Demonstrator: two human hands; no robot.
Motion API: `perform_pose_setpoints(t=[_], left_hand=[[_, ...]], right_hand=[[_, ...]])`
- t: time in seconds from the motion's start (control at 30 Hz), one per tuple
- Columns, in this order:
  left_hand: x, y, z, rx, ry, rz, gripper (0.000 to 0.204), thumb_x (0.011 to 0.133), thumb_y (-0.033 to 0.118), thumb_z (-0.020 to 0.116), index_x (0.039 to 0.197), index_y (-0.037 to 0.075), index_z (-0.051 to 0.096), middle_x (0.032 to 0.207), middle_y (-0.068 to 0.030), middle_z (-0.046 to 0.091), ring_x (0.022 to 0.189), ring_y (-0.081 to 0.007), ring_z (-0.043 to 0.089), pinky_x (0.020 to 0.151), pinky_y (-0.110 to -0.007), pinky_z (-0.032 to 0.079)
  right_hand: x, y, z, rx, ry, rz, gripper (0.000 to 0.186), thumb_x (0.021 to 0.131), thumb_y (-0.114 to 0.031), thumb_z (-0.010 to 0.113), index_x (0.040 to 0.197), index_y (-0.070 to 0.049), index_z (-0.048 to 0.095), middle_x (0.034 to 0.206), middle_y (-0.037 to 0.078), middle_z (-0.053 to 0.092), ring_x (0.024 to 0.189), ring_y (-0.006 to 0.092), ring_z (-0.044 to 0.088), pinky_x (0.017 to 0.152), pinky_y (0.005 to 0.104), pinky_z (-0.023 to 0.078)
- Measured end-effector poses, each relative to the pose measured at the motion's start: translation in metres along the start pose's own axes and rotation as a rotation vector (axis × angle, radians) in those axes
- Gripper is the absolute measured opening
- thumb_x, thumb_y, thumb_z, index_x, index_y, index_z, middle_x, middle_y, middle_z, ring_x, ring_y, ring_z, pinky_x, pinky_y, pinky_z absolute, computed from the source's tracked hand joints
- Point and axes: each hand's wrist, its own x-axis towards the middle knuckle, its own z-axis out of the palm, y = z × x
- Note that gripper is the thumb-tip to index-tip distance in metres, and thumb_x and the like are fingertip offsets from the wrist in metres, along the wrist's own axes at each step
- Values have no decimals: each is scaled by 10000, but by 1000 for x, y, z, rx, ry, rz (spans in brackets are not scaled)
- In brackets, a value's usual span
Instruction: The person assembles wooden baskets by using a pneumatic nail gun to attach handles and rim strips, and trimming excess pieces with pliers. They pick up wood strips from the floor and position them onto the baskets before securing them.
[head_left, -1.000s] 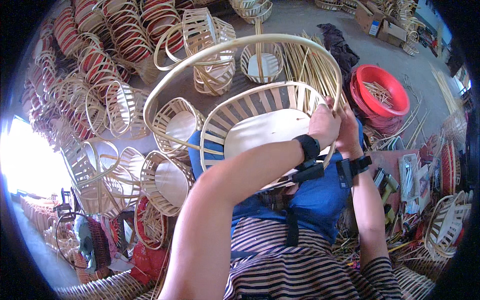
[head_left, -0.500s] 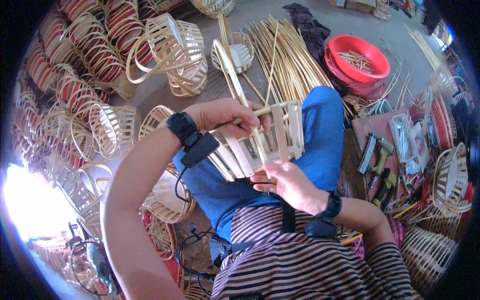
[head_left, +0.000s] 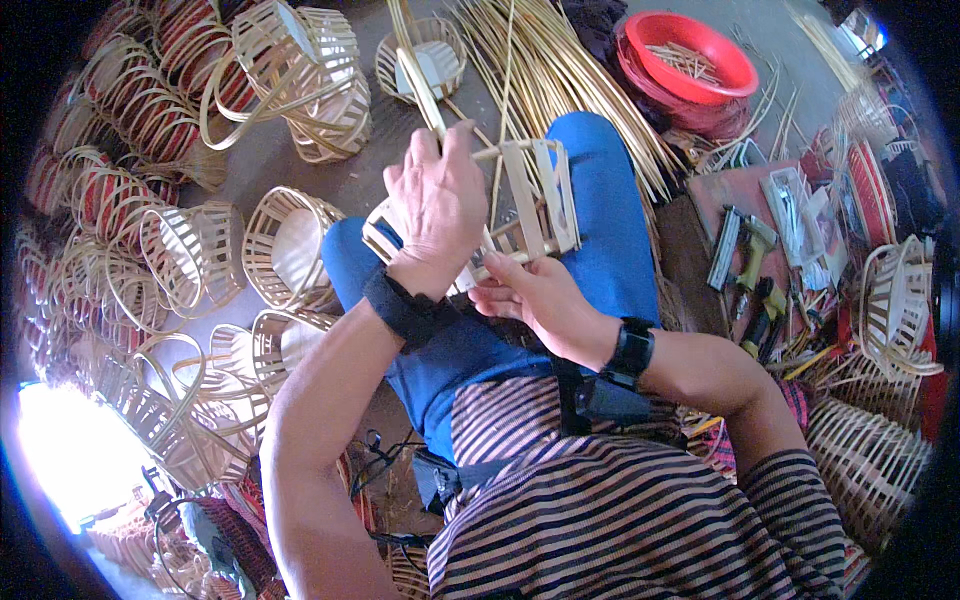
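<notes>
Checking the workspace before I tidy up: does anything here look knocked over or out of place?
Mostly ordinary clutter. The slatted basket rests tipped on its side on the lap, held between the left hand and right hand. Loose bamboo strips fan across the floor, and several finished baskets lie tilted.

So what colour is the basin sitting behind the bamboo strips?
The basin is red, with short pale sticks inside; the head view shows it clearly at the top.

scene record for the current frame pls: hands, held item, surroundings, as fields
left hand: grips the bamboo basket from above, fingers curled over its rim
right hand: under the basket's near edge, touching the slats
basket: on its side over the blue-trousered lap, handle pointing away
left side: piles of finished baskets
ahead: loose bamboo strips, red basin
right side: nail gun on a board
</notes>
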Motion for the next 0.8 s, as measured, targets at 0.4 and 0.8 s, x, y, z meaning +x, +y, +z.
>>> perform_pose_setpoints(t=[0.4, 0.8], left_hand=[[6, -8, 4, -1, 44, 10, 167, 727, 127, 421, 865, 106, 512, 799, -84, 475, 802, -236, 464, 666, -360, 318], [8, -5, 15, 126, 83, 46, 137, 706, 127, 435, 826, 83, 484, 774, -90, 468, 770, -252, 472, 655, -367, 338]], right_hand=[[-110, -83, -225, -1408, 720, -303, 310, 683, -183, 590, 896, 19, 489, 820, 158, 531, 774, 259, 534, 662, 323, 425], [-165, -16, -417, -1380, 1340, 202, 315, 655, -192, 599, 836, 47, 499, 806, 141, 518, 732, 234, 497, 629, 316, 405]])
